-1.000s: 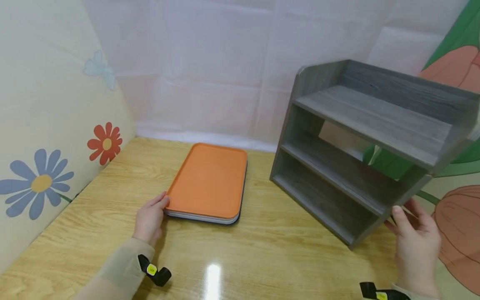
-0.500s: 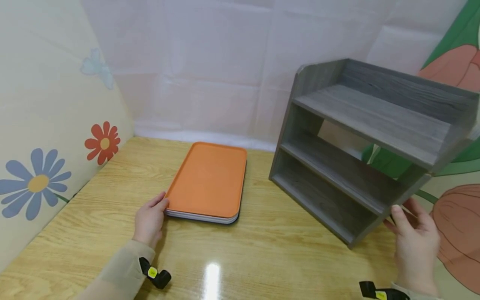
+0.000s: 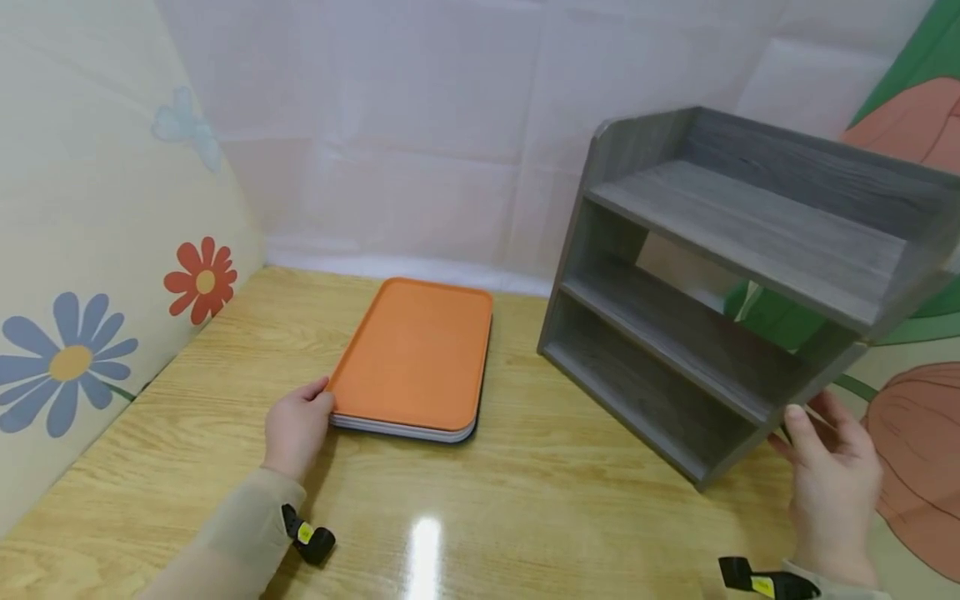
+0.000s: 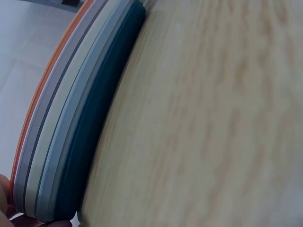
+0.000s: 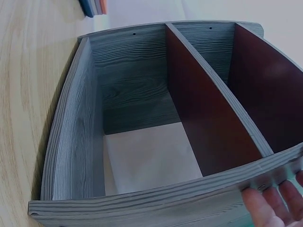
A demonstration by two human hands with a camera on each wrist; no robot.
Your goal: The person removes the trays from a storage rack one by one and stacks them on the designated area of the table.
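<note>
A stack of trays lies flat on the table, an orange one on top. In the left wrist view its edges show purple-grey, cream, pale blue and dark teal layers under the orange rim. My left hand pinches the stack's near left corner; its fingertips show at the lower left of that wrist view. At the right stands a grey wood-grain shelf unit, turned at an angle. My right hand touches the outer face of its near side panel, fingers fairly straight and not wrapped round it.
Bare wooden table lies in front of the trays and between them and the shelf. A white cloth hangs behind. Flower-printed panels flank the table on both sides.
The head view has tilted slightly, so everything sits a little higher in it. Both hands keep their places at the tray stack and the shelf unit.
</note>
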